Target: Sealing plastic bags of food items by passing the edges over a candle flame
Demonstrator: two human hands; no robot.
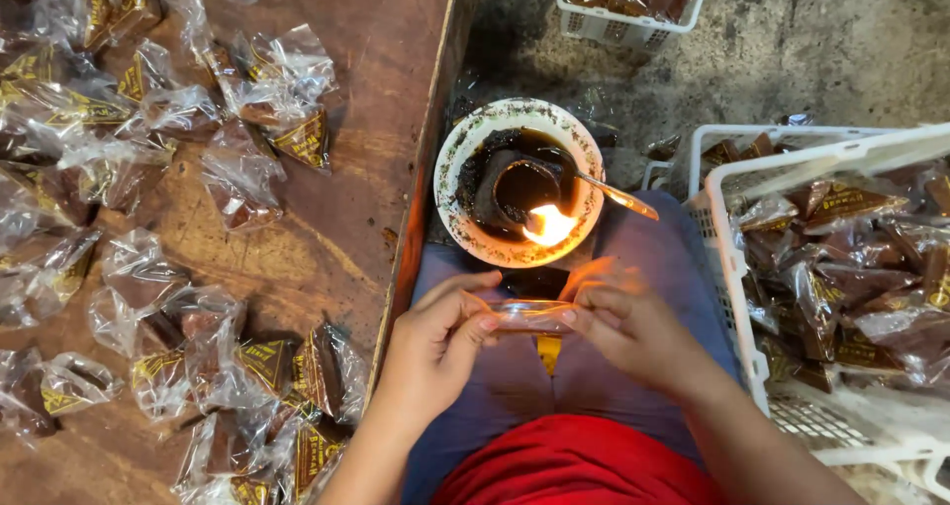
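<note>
Overhead, head view only: both hands meet over the lap, pinching one clear plastic packet (529,316) between them. The packet's long axis runs left-right, its top edge facing the flame (550,226) just beyond the fingertips. Left hand (435,342) has its fingers (473,319) closed on the packet's left end; right hand (633,329) has its fingers (592,307) clamped on the right end. The flame burns at the near rim of a white bowl (465,149). Bench (346,218) with loose packets lies left, a white basket (727,258) of filled ones right.
</note>
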